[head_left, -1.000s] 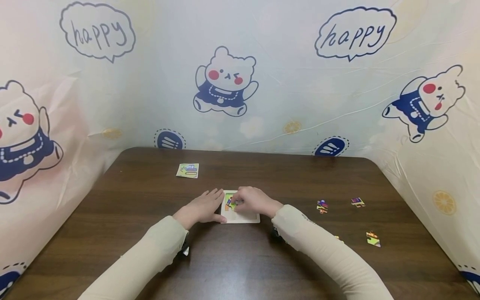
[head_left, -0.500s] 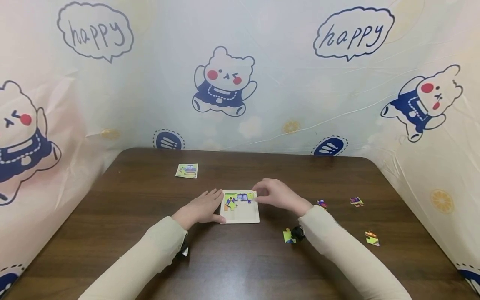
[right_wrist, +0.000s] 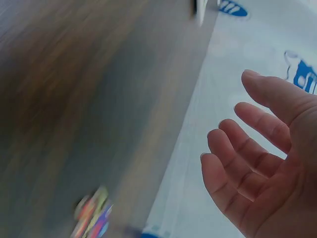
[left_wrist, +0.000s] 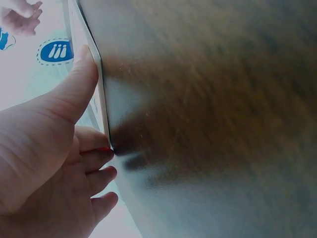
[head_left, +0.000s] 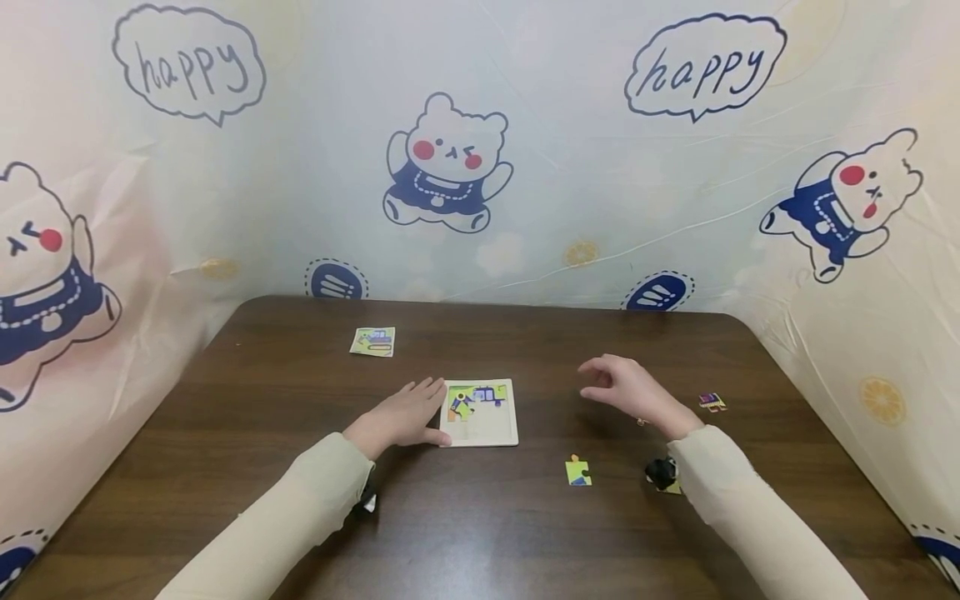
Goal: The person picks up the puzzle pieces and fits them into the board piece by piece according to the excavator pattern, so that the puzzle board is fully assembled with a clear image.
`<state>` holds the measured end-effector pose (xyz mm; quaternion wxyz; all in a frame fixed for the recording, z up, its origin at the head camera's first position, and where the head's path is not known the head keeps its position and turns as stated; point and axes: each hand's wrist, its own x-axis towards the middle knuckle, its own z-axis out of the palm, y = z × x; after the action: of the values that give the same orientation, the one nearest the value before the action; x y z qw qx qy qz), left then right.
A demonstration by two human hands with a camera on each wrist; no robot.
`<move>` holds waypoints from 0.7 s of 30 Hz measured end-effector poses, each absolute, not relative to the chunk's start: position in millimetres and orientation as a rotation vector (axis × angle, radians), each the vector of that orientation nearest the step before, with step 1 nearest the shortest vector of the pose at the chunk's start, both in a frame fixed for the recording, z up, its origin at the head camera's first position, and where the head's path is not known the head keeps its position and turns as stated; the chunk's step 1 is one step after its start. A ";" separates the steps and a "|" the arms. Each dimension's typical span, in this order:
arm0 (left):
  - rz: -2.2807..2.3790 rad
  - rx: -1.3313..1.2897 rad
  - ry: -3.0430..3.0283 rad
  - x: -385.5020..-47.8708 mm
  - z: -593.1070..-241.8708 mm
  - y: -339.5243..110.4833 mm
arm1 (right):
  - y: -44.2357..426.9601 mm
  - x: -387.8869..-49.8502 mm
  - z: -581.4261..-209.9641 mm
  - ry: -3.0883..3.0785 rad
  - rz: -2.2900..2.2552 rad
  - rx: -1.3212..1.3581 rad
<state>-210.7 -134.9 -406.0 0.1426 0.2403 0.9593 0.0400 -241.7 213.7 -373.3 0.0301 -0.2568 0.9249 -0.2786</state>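
Left fingers [left_wrist: 93, 139] against puzzle board [head_left: 486, 428]

Brown table [head_left: 480, 533] — pale printed cloth [head_left: 570, 167] (lightly creased) behind.

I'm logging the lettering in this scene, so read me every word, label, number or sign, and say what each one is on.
"happy": left speech bubble on the backdrop.
"happy": right speech bubble, same backdrop.
Blue ovals: white strokes, no readable word.
Picture card, puzzle tray, loose puzzle pieces: any lettering is too small to read.
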 end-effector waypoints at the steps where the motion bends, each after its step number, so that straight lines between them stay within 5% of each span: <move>1: 0.117 0.696 2.767 -210.8 -405.8 -134.9 | 219.6 -241.5 -374.9 2.857 -0.856 -0.780; 21: 0.109 0.688 2.756 -212.3 -406.6 -134.6 | 294.3 -238.1 -400.0 2.870 -0.687 -0.584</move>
<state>-212.3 -134.6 -406.6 0.1489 0.2392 0.9587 0.0378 -238.1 294.3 -400.0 0.0664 -0.1936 0.9519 -0.2280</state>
